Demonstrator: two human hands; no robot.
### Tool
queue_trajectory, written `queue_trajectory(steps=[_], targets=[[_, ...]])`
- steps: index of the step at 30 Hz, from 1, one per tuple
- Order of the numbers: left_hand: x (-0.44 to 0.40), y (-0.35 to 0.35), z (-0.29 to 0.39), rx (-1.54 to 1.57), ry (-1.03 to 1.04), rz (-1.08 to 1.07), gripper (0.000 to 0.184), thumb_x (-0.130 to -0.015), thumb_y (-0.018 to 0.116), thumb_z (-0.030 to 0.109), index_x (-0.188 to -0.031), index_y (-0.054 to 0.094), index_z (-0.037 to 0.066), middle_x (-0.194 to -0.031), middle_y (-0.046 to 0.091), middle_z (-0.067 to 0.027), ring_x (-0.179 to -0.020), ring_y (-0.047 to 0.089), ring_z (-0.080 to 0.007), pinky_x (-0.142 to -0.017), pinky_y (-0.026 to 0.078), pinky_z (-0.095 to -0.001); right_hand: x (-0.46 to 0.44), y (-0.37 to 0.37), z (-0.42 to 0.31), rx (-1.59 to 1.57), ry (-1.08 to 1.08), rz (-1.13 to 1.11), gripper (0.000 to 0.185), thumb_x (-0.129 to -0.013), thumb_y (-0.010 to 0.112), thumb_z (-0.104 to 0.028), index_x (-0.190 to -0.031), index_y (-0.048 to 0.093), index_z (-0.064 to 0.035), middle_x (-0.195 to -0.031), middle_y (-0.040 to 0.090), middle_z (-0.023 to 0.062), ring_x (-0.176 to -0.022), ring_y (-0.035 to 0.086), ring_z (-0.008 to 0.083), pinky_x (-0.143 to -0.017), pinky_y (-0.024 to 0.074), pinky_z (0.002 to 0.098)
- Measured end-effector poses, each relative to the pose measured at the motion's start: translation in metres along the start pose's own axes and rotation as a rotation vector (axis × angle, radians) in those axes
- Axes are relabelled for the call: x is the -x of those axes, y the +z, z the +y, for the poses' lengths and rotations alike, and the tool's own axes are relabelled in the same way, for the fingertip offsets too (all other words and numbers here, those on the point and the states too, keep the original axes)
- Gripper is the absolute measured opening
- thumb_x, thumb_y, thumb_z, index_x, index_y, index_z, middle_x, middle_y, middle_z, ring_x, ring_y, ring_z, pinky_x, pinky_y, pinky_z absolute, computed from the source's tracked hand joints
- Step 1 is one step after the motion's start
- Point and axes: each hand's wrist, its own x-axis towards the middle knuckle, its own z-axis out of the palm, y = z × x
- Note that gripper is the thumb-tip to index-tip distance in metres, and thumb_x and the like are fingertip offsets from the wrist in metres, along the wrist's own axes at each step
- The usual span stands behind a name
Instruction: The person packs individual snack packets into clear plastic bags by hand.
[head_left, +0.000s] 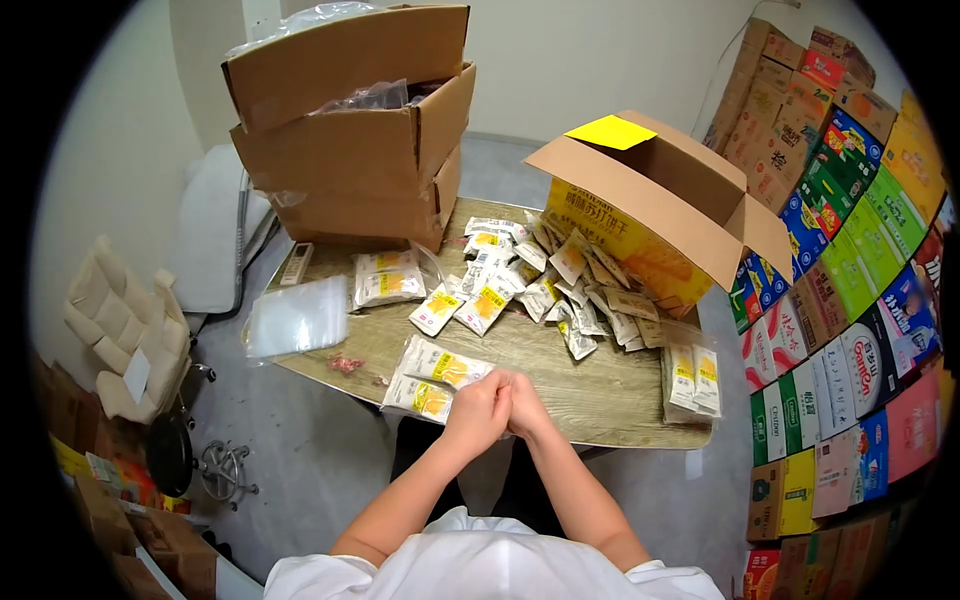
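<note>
At the table's front edge lies a clear plastic bag of white-and-yellow snack packets [430, 379]. My left hand [478, 412] is closed at the right end of this bag. My right hand [524, 406] is closed against the left one, at the same end. Fingertips and the pinched bag edge are mostly hidden by the hands. Beyond them is a loose pile of similar snack packets [490, 297]. Another clear bag with packets [388, 280] rests left of the pile, and a third filled bag [691, 378] sits at the table's right edge.
A stack of flat clear bags [297, 318] lies on the wooden table [560, 405] at left. Behind stand stacked brown cartons [345, 165] and an open yellow-fronted carton [625, 245]. Piled boxes [850, 370] line the right side; a beige chair [130, 330] stands left.
</note>
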Motion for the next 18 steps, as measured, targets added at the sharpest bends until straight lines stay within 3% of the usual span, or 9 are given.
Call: queue_trajectory(steps=[3, 5, 7, 9, 10, 13, 14, 15, 18], targets=[[-0.008, 0.006, -0.012, 0.131, -0.052, 0.024, 0.013, -0.085, 0.057, 0.009, -0.078, 0.051, -0.001, -0.063, 0.056, -0.0162, -0.052, 0.057, -0.0261, -0.051, 0.043, -0.0341, -0.017, -0.002, -0.020, -0.140, 0.062, -0.111, 0.012, -0.083, 0.051, 0.000, -0.076, 0.060, -0.0019, -0.068, 0.059, 0.0032, -0.054, 0.053, 0.0083, -0.046, 0.0403, 0.0218], [-0.015, 0.007, -0.017, 0.526, -0.361, -0.002, 0.015, -0.086, 0.057, 0.009, -0.076, 0.051, 0.000, -0.060, 0.054, -0.0137, -0.049, 0.055, -0.0238, -0.048, 0.042, -0.0327, -0.017, -0.002, -0.063, 0.124, 0.229, -0.205, 0.010, -0.082, 0.051, 0.003, -0.076, 0.059, -0.0004, -0.066, 0.060, 0.0053, -0.053, 0.056, 0.0100, -0.043, 0.0417, 0.0237], [-0.020, 0.002, -0.015, 0.490, -0.374, 0.015, 0.013, -0.085, 0.057, 0.009, -0.076, 0.052, 0.002, -0.060, 0.053, -0.0107, -0.055, 0.055, -0.0243, -0.053, 0.043, -0.0339, -0.033, -0.003, -0.044, 0.074, 0.110, -0.166, 0.009, -0.082, 0.053, 0.002, -0.080, 0.062, 0.0020, -0.061, 0.059, 0.0055, -0.045, 0.055, 0.0124, -0.042, 0.0429, 0.0235], [-0.022, -0.002, -0.013, -0.302, 0.086, 0.271, 0.009, -0.083, 0.057, 0.008, -0.079, 0.051, 0.002, -0.066, 0.054, -0.0095, -0.069, 0.055, -0.0266, -0.063, 0.043, -0.0373, -0.039, -0.008, -0.048, 0.152, -0.188, 0.077, 0.009, -0.083, 0.056, -0.001, -0.084, 0.064, 0.0036, -0.060, 0.060, 0.0055, -0.047, 0.056, 0.0123, -0.045, 0.0445, 0.0226], [-0.023, -0.005, -0.017, -0.345, 0.086, 0.236, 0.006, -0.080, 0.059, 0.007, -0.079, 0.054, 0.004, -0.084, 0.057, -0.0106, -0.088, 0.053, -0.0296, -0.080, 0.041, -0.0384, -0.050, -0.019, -0.037, 0.204, -0.168, 0.122, 0.013, -0.083, 0.059, -0.006, -0.089, 0.065, 0.0030, -0.062, 0.061, 0.0056, -0.052, 0.059, 0.0119, -0.050, 0.0473, 0.0240], [-0.026, -0.003, -0.027, -0.369, 0.146, 0.371, 0.006, -0.079, 0.059, 0.006, -0.079, 0.053, 0.003, -0.096, 0.056, -0.0130, -0.096, 0.051, -0.0334, -0.084, 0.038, -0.0408, -0.067, -0.035, -0.043, 0.451, -0.292, 0.301, 0.012, -0.086, 0.058, -0.007, -0.089, 0.064, 0.0031, -0.065, 0.063, 0.0050, -0.053, 0.058, 0.0102, -0.049, 0.0481, 0.0234], [-0.025, 0.002, -0.036, -0.312, 0.145, 0.381, 0.006, -0.078, 0.058, 0.004, -0.080, 0.053, 0.002, -0.102, 0.054, -0.0147, -0.098, 0.049, -0.0361, -0.084, 0.038, -0.0465, -0.072, -0.040, -0.045, 0.397, -0.211, 0.237, 0.015, -0.086, 0.060, -0.008, -0.098, 0.063, 0.0005, -0.077, 0.064, 0.0066, -0.061, 0.060, 0.0107, -0.052, 0.0487, 0.0237], [-0.024, 0.006, -0.044, -0.311, 0.148, 0.380, 0.006, -0.078, 0.058, 0.004, -0.080, 0.053, 0.002, -0.102, 0.054, -0.0147, -0.098, 0.049, -0.0361, -0.084, 0.038, -0.0465, -0.077, -0.040, -0.046, 0.397, -0.213, 0.240, 0.015, -0.086, 0.060, -0.008, -0.098, 0.063, 0.0005, -0.077, 0.064, 0.0066, -0.061, 0.060, 0.0107, -0.052, 0.0487, 0.0237], [-0.017, 0.014, -0.058, -0.126, 0.058, 0.290, 0.005, -0.079, 0.056, 0.002, -0.083, 0.053, 0.001, -0.101, 0.054, -0.0154, -0.103, 0.050, -0.0376, -0.090, 0.037, -0.0525, -0.086, -0.032, -0.049, 0.316, -0.054, 0.093, 0.035, -0.086, 0.062, -0.013, -0.121, 0.057, -0.0102, -0.102, 0.059, 0.0078, -0.079, 0.059, 0.0111, -0.058, 0.0489, 0.0252]])
